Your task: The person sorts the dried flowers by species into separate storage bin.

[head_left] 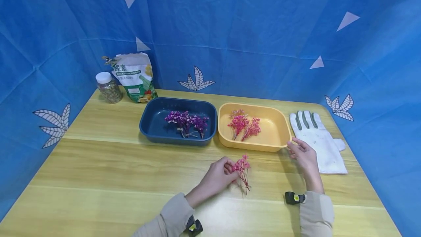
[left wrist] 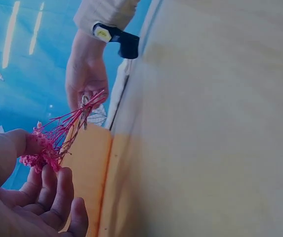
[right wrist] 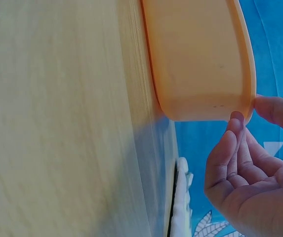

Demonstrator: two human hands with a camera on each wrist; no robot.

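My left hand (head_left: pixel 215 177) pinches a small bunch of pink dried flowers (head_left: pixel 242 164) by its blossoms, over the table in front of the trays. Twine (left wrist: pixel 85 101) ties its thin stems, which point away from the palm in the left wrist view. At the yellow tray's (head_left: pixel 274 131) near right corner, my right hand (head_left: pixel 304 157) pinches the rim between thumb and fingers. Inside that tray lie pink flower bunches (head_left: pixel 239 123), toward its left side. Purple flower bunches (head_left: pixel 187 120) lie in the dark blue tray (head_left: pixel 154 134) on the left.
A white work glove (head_left: pixel 320 145) with green-lined fingers lies right of the yellow tray. At the back left stand a white-capped jar (head_left: pixel 111 91) of dried material and a white-and-green bag (head_left: pixel 134 78). Blue cloth (head_left: pixel 263 28) hangs behind the wooden table (head_left: pixel 108 178).
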